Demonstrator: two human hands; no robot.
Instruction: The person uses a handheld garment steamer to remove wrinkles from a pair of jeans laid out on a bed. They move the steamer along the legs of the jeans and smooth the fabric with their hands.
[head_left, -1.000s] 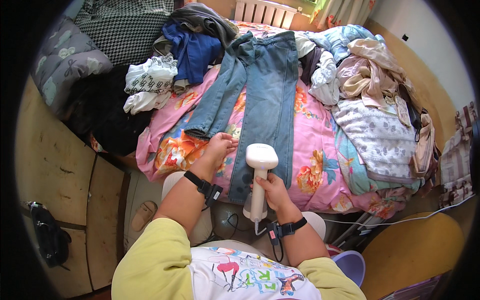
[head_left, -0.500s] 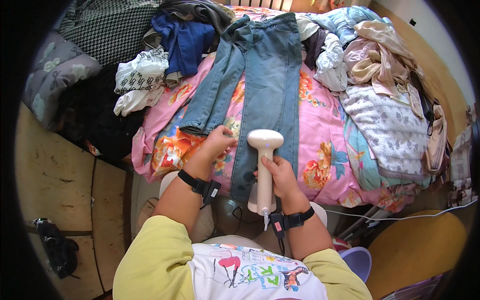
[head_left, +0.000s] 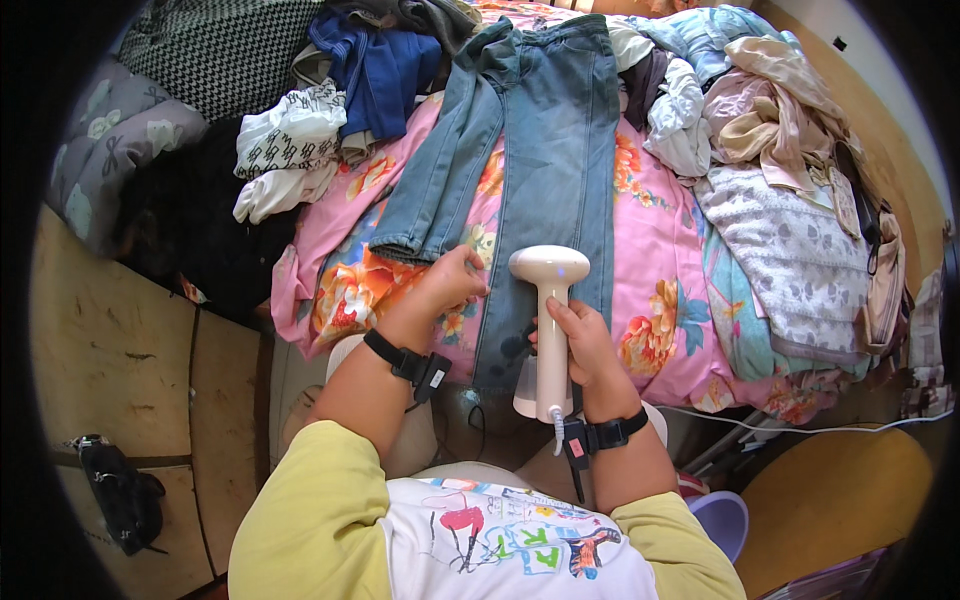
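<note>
My right hand (head_left: 585, 345) is wrapped around the handle of a white handheld garment steamer (head_left: 553, 330), its rounded head up and its cord end toward me. The steamer is over the lower part of a blue jeans leg. The jeans (head_left: 555, 130) lie lengthwise on the bed with the waist at the far end. Their left leg is folded short, its hem just beyond my left hand (head_left: 455, 282). My left hand is closed, fingers curled beside the long leg's left edge; whether cloth is pinched in them is hidden. Dark damp-looking spots mark the leg near the steamer.
A pink floral sheet (head_left: 655, 240) covers the bed. Piled clothes lie left, including a blue garment (head_left: 375, 75), and right, with a grey-white patterned cloth (head_left: 780, 260). A white cord (head_left: 800, 430) runs right. A purple basin (head_left: 722, 522) and yellow round surface (head_left: 835, 510) are lower right.
The whole view has shifted slightly, so the jeans and bed appear a little to the right. The steamer in my right hand has moved slightly farther away. My left hand stays closed near the hem.
</note>
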